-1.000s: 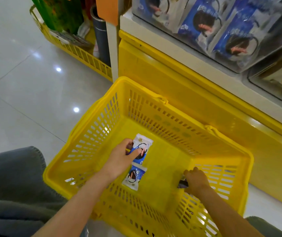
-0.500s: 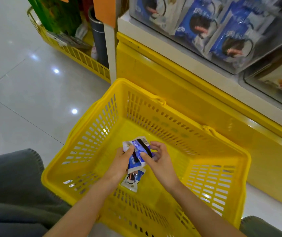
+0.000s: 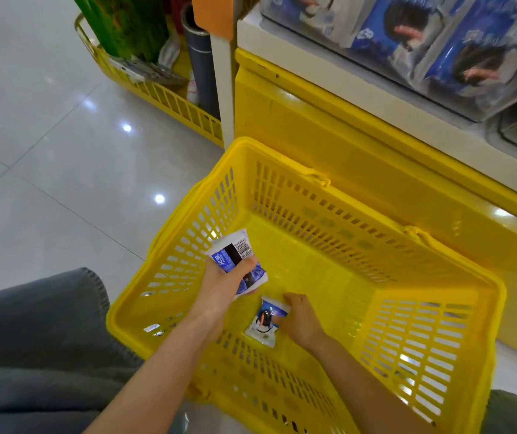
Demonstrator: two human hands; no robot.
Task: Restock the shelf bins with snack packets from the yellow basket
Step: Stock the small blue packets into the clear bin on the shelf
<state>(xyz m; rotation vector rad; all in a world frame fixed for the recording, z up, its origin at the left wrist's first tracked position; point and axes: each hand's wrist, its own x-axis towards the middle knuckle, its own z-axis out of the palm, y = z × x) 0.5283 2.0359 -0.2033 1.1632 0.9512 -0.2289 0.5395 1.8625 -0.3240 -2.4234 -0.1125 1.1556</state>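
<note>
Nearest: grey trouser knee (image 3: 31, 339) lower left. Both bare forearms reach into the yellow basket (image 3: 344, 214).

Left hand (image 3: 225, 289): grip narrow, fingers and thumb wrapped round a small bunch of blue-and-white snack packets (image 3: 235, 258). The barcode side of the top one faces up. The bunch is held above the basket floor, near the left wall.

Right hand (image 3: 302, 321): low on the basket floor, fingers curled. The grip closes on the right edge of a single packet (image 3: 266, 322), with the thumb at its upper corner. That packet lies flat on the floor, just below the left hand's bunch. The fingertips are hidden under the hand.

The basket stands on a glossy pale tiled floor (image 3: 47, 151), its far side against the yellow shelf base (image 3: 344, 136).

Above that: a white shelf ledge (image 3: 313, 67), and on it a clear bin (image 3: 501, 101) holding matching blue-and-white packets.

Far left: a second yellow basket (image 3: 163, 95) with green packaging (image 3: 125, 26) and a dark tube (image 3: 200, 57) in it.
</note>
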